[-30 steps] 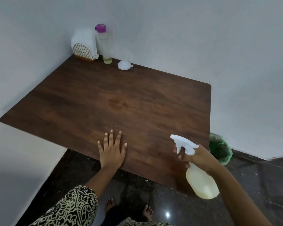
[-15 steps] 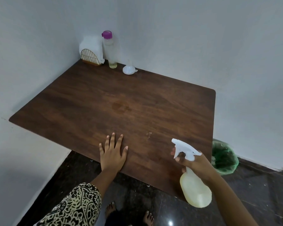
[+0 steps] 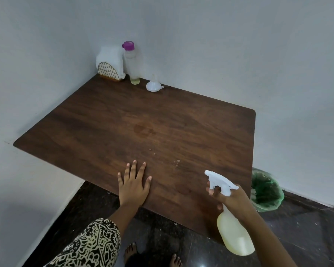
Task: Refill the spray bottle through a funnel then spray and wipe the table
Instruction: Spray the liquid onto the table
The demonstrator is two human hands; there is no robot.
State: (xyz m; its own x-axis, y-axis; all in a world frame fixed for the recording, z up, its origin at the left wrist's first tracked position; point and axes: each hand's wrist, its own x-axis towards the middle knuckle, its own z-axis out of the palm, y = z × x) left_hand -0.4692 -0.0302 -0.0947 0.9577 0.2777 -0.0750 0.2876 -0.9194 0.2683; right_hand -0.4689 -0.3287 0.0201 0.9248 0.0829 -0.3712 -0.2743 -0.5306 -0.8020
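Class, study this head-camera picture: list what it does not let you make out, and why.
Head view only:
- Neck of the spray bottle: covered by the right hand.
- Contents of the bin: blurred, too small.
- The white stack in the holder: too blurred to tell paper from cloth.
- Legs of the table: hidden under its top.

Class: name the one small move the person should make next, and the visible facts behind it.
Probably squeeze the white trigger, aimed at the dark stain mid-table. The right hand grips the translucent spray bottle of yellowish liquid, nozzle facing the brown wooden table; the left hand rests flat near the edge, holding no cloth.
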